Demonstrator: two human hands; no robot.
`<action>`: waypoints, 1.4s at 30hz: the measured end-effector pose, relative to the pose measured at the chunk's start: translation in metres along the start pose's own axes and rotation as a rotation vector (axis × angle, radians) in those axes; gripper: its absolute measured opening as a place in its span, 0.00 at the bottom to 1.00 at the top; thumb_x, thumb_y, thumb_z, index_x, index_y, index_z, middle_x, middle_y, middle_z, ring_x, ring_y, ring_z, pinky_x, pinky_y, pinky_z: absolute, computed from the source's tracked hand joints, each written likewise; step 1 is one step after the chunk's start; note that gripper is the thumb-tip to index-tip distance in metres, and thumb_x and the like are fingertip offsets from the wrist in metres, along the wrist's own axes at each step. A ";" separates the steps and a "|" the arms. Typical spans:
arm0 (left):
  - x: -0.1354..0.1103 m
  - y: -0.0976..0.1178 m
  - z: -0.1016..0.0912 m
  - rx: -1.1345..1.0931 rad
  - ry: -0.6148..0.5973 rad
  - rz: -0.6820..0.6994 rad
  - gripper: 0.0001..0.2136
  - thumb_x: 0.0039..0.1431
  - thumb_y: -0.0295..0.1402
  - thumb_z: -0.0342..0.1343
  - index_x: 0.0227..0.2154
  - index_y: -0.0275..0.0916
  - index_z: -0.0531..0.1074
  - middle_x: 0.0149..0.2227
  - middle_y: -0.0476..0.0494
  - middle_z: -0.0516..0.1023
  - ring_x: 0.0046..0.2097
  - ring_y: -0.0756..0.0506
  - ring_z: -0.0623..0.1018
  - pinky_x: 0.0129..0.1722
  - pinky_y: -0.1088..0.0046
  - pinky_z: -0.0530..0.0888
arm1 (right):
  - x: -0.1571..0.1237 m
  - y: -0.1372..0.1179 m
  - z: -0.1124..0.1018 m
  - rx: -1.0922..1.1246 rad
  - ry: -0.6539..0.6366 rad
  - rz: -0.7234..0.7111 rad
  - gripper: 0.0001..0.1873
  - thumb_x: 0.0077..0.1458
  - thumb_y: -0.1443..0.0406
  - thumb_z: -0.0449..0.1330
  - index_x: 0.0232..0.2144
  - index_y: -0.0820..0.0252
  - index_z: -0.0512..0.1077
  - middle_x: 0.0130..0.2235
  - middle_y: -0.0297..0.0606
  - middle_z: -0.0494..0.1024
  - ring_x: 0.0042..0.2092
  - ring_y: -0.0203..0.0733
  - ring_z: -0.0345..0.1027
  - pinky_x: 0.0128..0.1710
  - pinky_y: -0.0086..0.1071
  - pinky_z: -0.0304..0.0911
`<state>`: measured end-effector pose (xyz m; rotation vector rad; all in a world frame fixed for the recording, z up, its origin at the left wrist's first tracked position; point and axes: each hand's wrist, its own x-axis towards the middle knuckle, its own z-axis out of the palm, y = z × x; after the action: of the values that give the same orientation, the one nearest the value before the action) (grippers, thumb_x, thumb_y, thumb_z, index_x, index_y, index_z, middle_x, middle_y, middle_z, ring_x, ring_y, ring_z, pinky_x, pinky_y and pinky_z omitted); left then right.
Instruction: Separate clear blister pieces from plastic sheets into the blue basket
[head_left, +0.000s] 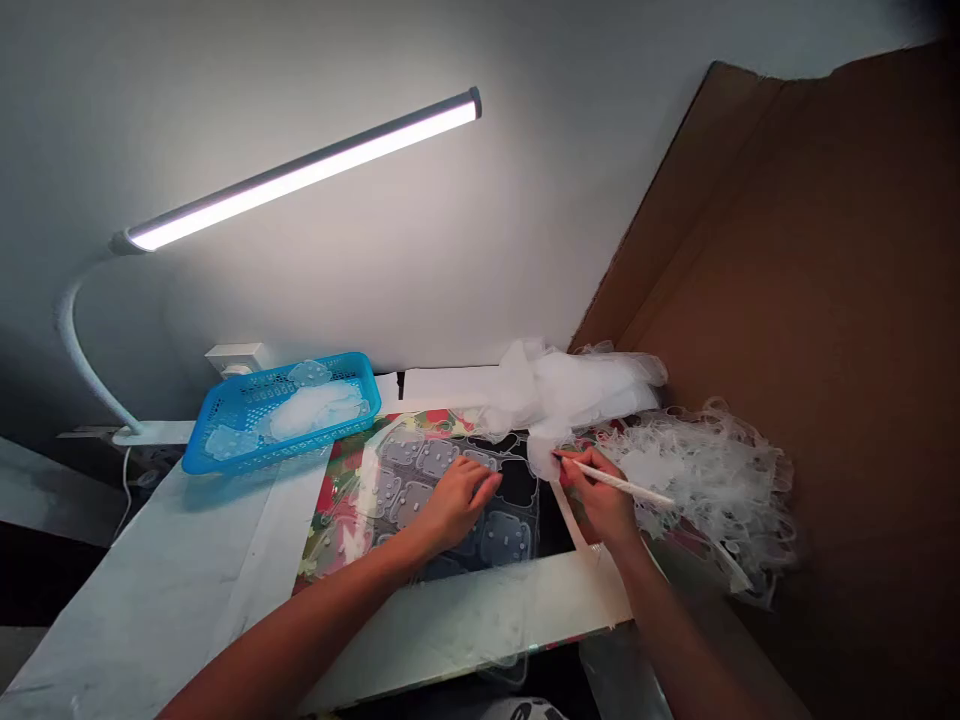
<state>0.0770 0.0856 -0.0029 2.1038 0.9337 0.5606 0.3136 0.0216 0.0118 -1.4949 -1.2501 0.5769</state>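
My right hand grips a thin white stick-like tool, which slants down to the right across my fingers. Beside its fingertips is a rounded piece of translucent white film; whether the fingers also touch it is hard to tell. My left hand rests over a clear sheet with rounded, dotted shapes outlined in it. Its fingers are bent, the thumb a little apart, and I see nothing held in them. A dark opening shows in the sheet between the two hands.
A blue plastic basket with translucent pieces stands at the back left. White film pieces are heaped at the back, and tangled clear offcuts lie at right. A lit tube lamp hangs above. Cardboard walls the right side.
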 end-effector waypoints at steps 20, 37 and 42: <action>0.027 0.003 0.021 -0.322 0.110 -0.114 0.04 0.52 0.32 0.56 0.27 0.37 0.73 0.26 0.51 0.73 0.25 0.51 0.67 0.27 0.77 0.61 | 0.032 0.014 0.027 -0.051 -0.313 0.134 0.15 0.48 0.54 0.59 0.20 0.56 0.62 0.21 0.28 0.67 0.27 0.37 0.59 0.29 0.29 0.52; 0.001 0.012 -0.012 -0.810 0.101 -0.198 0.15 0.51 0.43 0.61 0.30 0.40 0.63 0.29 0.49 0.77 0.28 0.50 0.74 0.27 0.77 0.65 | 0.007 -0.012 0.009 0.451 -0.491 0.309 0.15 0.50 0.54 0.65 0.25 0.58 0.67 0.44 0.40 0.79 0.41 0.43 0.72 0.39 0.34 0.61; 0.006 0.012 0.000 -0.979 0.095 -0.331 0.21 0.45 0.44 0.67 0.32 0.40 0.62 0.26 0.53 0.73 0.24 0.52 0.71 0.24 0.79 0.65 | -0.017 -0.018 0.023 0.320 -0.512 0.208 0.14 0.55 0.53 0.61 0.30 0.57 0.71 0.41 0.38 0.78 0.42 0.43 0.71 0.43 0.36 0.61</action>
<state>0.0858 0.0853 0.0071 1.0355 0.7968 0.7460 0.2813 0.0139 0.0160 -1.2490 -1.3080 1.2968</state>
